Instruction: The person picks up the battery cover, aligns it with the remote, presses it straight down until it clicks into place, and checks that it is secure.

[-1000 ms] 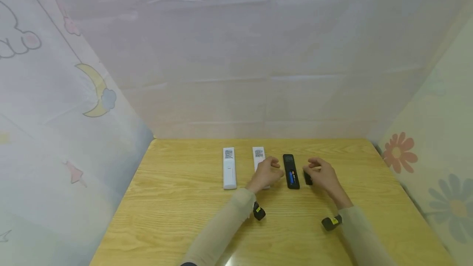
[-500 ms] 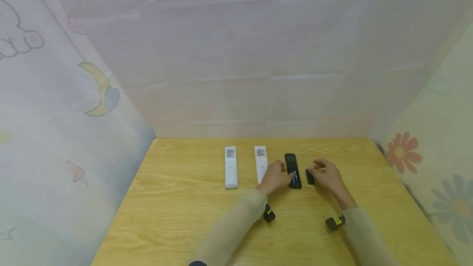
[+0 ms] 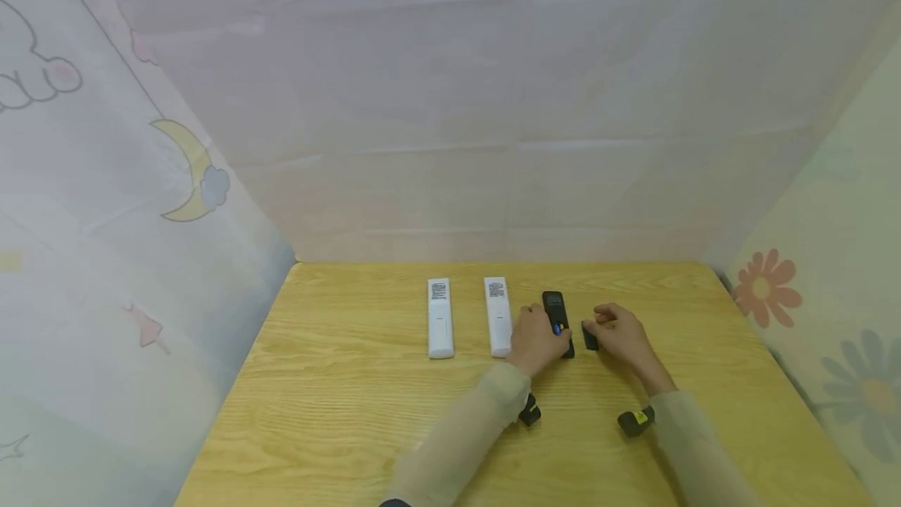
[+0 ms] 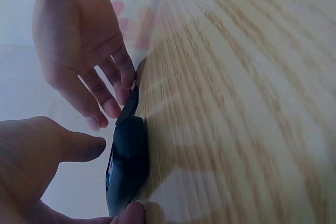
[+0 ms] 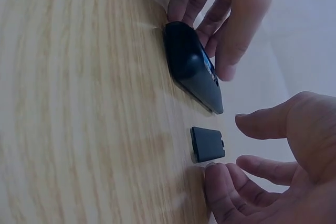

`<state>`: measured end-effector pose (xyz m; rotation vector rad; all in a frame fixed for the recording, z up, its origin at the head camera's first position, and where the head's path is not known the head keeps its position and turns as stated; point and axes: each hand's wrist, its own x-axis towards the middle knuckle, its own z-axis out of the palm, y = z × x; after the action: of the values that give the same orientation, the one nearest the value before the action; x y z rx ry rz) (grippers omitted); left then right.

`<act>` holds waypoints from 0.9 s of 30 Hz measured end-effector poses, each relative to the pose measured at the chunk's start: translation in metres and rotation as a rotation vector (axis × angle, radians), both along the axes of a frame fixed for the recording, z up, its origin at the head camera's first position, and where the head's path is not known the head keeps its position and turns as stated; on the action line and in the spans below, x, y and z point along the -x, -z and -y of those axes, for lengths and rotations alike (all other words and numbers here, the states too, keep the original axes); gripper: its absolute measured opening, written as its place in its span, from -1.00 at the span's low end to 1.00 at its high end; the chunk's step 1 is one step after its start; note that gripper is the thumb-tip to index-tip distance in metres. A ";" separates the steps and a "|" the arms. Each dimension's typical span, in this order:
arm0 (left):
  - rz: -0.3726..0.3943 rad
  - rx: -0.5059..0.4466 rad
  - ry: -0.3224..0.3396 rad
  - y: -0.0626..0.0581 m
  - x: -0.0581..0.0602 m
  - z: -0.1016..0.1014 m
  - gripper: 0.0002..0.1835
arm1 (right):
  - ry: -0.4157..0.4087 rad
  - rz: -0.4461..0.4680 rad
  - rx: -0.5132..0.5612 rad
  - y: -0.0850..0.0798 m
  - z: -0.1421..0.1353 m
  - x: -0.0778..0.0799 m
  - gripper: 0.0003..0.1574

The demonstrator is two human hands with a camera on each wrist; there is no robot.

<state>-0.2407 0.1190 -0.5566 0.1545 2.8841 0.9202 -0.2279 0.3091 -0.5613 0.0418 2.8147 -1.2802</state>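
A black remote control (image 3: 554,307) lies face down, its battery compartment uncovered and a blue battery (image 3: 558,329) partly showing. My left hand (image 3: 535,341) straddles its lower part: fingertips right at the left side, thumb raised over the compartment. In the left wrist view the thumb stands apart from the remote. Just right of it lies the small black battery cover (image 5: 208,144), flat on the table. My right hand (image 3: 622,336) is beside that cover, fingertips at its right edge and thumb held above, clear of it.
Two white remote controls (image 3: 440,319) lie left of the black one, backs up; the nearer white remote (image 3: 497,307) is close to the left hand. Wood-grain table (image 3: 338,382) spreads around them. A pale sheet wall (image 3: 493,202) rises behind the table's far edge.
My left hand has moved right, from beside the second white remote onto the black remote, covering part of its compartment. The right hand stays by the battery cover.
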 end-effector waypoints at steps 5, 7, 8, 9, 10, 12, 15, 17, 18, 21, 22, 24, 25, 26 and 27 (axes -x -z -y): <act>-0.054 0.123 0.001 -0.003 -0.004 -0.008 -0.26 | 0.003 -0.003 -0.018 0.002 -0.001 0.000 -0.26; -0.068 0.150 0.005 -0.003 -0.005 -0.010 -0.30 | 0.000 -0.004 -0.023 0.003 -0.001 0.001 -0.27; -0.071 0.155 0.006 -0.003 -0.005 -0.011 -0.32 | 0.000 -0.003 -0.022 0.003 0.000 0.001 -0.28; -0.071 0.153 0.004 -0.002 -0.005 -0.011 -0.34 | -0.002 -0.002 -0.022 0.003 0.000 0.001 -0.28; -0.069 0.148 0.001 -0.002 -0.005 -0.012 -0.36 | -0.005 0.001 -0.021 0.003 0.000 0.001 -0.29; -0.059 0.136 -0.007 -0.001 -0.005 -0.012 -0.39 | -0.009 0.009 -0.023 0.004 0.001 0.002 -0.30; -0.035 0.116 -0.019 -0.001 -0.004 -0.013 -0.42 | -0.011 0.014 -0.034 0.004 0.002 0.002 -0.34; -0.025 0.112 -0.024 -0.001 -0.003 -0.013 -0.43 | -0.018 0.011 -0.046 0.004 0.002 0.003 -0.37; -0.027 0.112 -0.024 0.000 -0.002 -0.013 -0.44 | -0.019 0.007 -0.053 0.004 0.002 0.003 -0.39; -0.036 0.110 -0.019 0.000 -0.001 -0.013 -0.47 | -0.025 -0.001 -0.073 0.004 0.002 0.005 -0.43; -0.040 0.110 -0.015 0.000 -0.001 -0.013 -0.48 | -0.022 0.000 -0.077 0.004 0.002 0.006 -0.43; -0.044 0.102 -0.010 0.000 -0.001 -0.012 -0.50 | -0.015 0.008 -0.083 0.005 0.002 0.006 -0.45; -0.045 0.098 -0.010 0.000 -0.001 -0.012 -0.51 | -0.014 0.012 -0.084 0.005 0.002 0.007 -0.45; -0.045 0.096 -0.008 -0.001 -0.001 -0.012 -0.51 | -0.012 0.016 -0.085 0.005 0.002 0.007 -0.46; -0.046 0.096 -0.006 -0.001 -0.001 -0.011 -0.50 | -0.010 0.019 -0.086 0.005 0.002 0.007 -0.46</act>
<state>-0.2397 0.1302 -0.5556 0.1613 2.9646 0.7872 -0.2344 0.3066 -0.5662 0.0432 2.8482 -1.1503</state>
